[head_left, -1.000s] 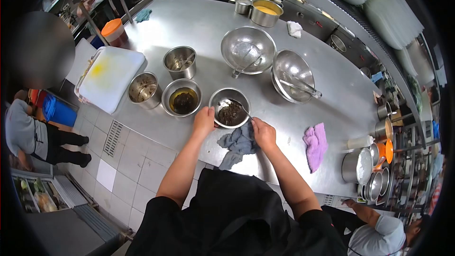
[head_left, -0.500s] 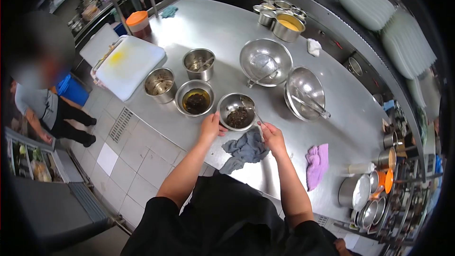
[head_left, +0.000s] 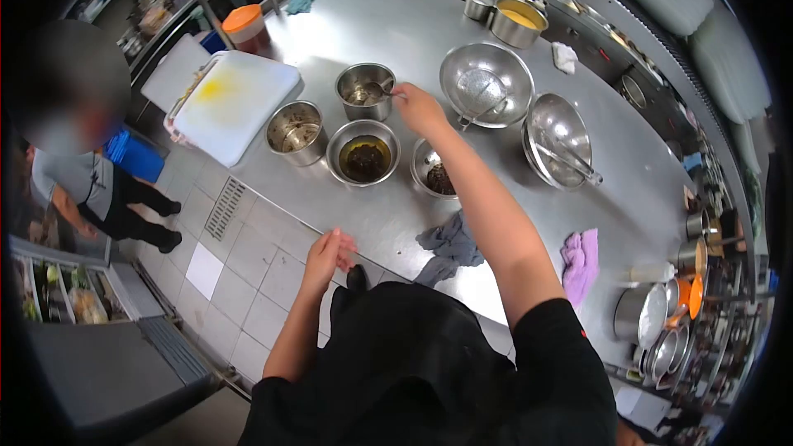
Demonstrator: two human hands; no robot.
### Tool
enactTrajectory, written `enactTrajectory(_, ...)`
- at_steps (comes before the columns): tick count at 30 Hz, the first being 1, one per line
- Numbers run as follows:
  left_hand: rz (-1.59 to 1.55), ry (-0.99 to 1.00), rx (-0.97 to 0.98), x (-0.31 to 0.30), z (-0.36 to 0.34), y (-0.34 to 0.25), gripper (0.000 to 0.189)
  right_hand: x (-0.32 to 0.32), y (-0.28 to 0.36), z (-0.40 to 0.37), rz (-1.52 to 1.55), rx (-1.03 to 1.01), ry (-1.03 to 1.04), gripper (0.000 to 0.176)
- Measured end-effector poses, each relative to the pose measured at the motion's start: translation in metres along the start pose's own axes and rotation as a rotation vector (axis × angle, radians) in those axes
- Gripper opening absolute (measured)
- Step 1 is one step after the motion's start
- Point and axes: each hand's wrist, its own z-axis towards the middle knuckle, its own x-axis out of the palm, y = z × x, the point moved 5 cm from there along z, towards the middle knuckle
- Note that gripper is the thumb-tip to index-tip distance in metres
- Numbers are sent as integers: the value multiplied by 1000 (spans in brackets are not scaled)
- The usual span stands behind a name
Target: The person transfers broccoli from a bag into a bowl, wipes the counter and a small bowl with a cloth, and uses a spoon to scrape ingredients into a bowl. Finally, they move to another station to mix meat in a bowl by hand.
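My right hand is closed on the handle of a spoon at the right rim of a steel pot, which has residue inside. Away from the table edge, over the floor, my left hand hangs with nothing in it and its fingers apart. A steel bowl of dark chopped food lies partly hidden under my right forearm. Left of it stands another bowl with dark food in yellow oil. Beside that is a second steel pot with brown smears inside.
Two large steel bowls with utensils, one nearer the back and one to the right, rest on the steel table. Grey and purple cloths lie near the front. White cutting boards sit left; a person stands beyond.
My right hand has moved from the chopped-food bowl up and left to the pot. My left hand has let go of that bowl and drawn back toward my body. The view has shifted.
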Motion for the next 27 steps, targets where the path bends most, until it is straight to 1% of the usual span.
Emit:
enactTrajectory(1, -4, 1, -52, -14, -2, 12, 45, 10, -2, 16, -8, 26, -11, 35)
enactTrajectory(3, -1, 36, -126, -47, -3, 37, 45, 33, -12, 36, 4, -28, -1, 38)
enactTrajectory(6, 187, 6, -268, -107, 6, 104, 47, 20, -3, 15, -108, 63, -44, 41)
enactTrajectory(7, 281, 20, -300, -129, 9, 127, 48, 10, -3, -5, -125, 104, -53, 41)
enactTrajectory(9, 493, 66, -411, -169, 11, 172, 50, -29, 2, -66, 41, -19, -323, 39)
enactTrajectory(11, 622, 153, -524, -209, 11, 215, 52, -61, -23, -127, -38, 29, -524, 33)
enactTrajectory(13, 747, 253, -566, -233, 4, 225, 53, -74, -75, -201, -10, 249, -727, 30)
enactTrajectory(14, 842, 326, -566, -241, 2, 222, 52, -75, -82, -232, -51, 381, -737, 32)
enactTrajectory(15, 847, 344, -566, -247, 6, 226, 52, -69, -86, -257, -86, 511, -742, 34)
enactTrajectory(17, 912, 328, -746, -273, 6, 251, 51, -31, -105, -282, -209, 427, -728, 43)
enactTrajectory(18, 945, 325, -781, -286, 13, 270, 51, 7, -124, -288, -7, 387, -722, 53)
enactTrajectory(19, 991, 343, -772, -288, 17, 271, 51, 46, -116, -289, -331, 341, -525, 55)
enactTrajectory(20, 979, 340, -760, -289, 23, 274, 51, 67, -60, -278, -465, 297, -532, 54)
enactTrajectory(21, 970, 337, -743, -289, 28, 276, 52, 94, -41, -269, -366, 252, -450, 55)
enactTrajectory(22, 973, 334, -739, -285, 28, 273, 52, 129, -33, -255, -133, 10, -294, 56)
enactTrajectory(23, 894, 310, -717, -276, 27, 269, 52, 156, 6, -243, -169, -112, -188, 52)
enactTrajectory(24, 815, 292, -692, -266, 28, 267, 52, 186, 31, -233, -10, -312, -133, 49)
enactTrajectory(25, 819, 306, -678, -258, 28, 270, 52, 200, 57, -226, 181, -423, 27, 43)
enactTrajectory(27, 785, 343, -754, -250, 18, 285, 51, 215, 91, -217, 199, -512, 236, 34)
